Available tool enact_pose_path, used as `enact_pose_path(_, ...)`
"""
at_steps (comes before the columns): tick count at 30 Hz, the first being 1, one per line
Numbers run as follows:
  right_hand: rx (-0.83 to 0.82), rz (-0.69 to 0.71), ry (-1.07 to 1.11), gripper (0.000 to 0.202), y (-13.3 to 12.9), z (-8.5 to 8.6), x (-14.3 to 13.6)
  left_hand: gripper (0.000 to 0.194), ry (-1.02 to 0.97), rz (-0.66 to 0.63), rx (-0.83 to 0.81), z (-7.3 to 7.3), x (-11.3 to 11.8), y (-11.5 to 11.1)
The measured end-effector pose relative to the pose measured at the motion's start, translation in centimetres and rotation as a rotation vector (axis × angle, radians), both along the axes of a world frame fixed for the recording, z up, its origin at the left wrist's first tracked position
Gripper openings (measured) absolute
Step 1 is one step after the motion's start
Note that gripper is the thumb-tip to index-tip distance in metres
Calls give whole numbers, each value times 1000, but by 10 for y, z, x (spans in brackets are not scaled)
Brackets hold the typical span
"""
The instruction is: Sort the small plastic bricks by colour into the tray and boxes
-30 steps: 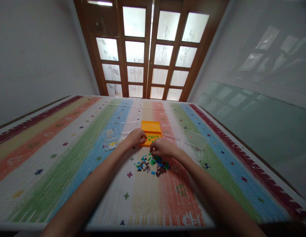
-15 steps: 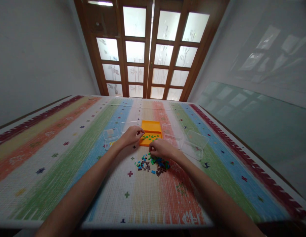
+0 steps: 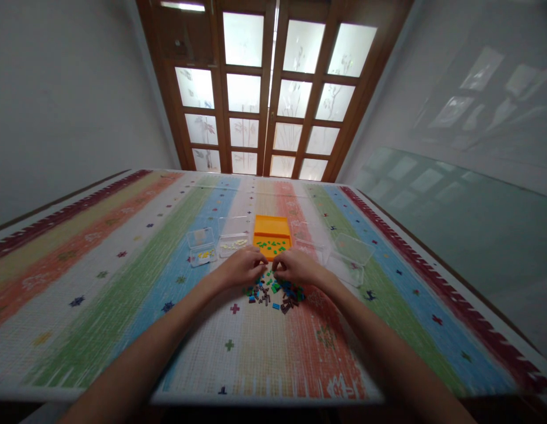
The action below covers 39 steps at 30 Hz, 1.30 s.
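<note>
My left hand (image 3: 245,266) hovers at the far left edge of a pile of small toy bricks (image 3: 273,291), mostly green, blue and brown. Its fingers are bent together; anything between them is too small to make out. Close by on the right, my right hand (image 3: 296,266) is over the pile's far side, its fingers pinched and pointing down. What it pinches is hidden. Just beyond both hands lies an open orange box (image 3: 271,225) with several green bricks (image 3: 273,244) scattered in its near half.
Left of the orange box are an open clear box with yellow pieces (image 3: 206,255) and a clear box with pale pieces (image 3: 233,244). To the right stand more clear plastic boxes (image 3: 351,250). A striped cloth (image 3: 198,347) covers the table.
My left hand has come back from the orange box's left edge to the pile, uncovering the box with pale pieces. My right hand has stayed near the pile, shifting only slightly.
</note>
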State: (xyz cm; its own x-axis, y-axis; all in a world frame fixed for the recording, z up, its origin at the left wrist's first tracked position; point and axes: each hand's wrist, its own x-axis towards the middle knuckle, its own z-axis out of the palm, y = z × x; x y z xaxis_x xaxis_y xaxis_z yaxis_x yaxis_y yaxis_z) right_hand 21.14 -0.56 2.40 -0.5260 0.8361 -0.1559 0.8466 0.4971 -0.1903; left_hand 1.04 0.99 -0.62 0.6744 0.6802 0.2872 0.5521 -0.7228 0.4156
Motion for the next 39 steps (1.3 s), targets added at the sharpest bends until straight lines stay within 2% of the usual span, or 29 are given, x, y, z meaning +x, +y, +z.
enact_pose_path(12, 31, -7, 113, 25, -1, -12, 6, 23, 56, -76, -71, -6, 7, -6)
enact_pose_path(23, 17, -24, 68, 26, -2, -4, 13, 23, 59, -58, -66, -6, 9, -4)
enact_pose_path(39, 41, 9, 51, 26, -2, -12, 5, 21, 25, -46, -93, -8, 13, -1)
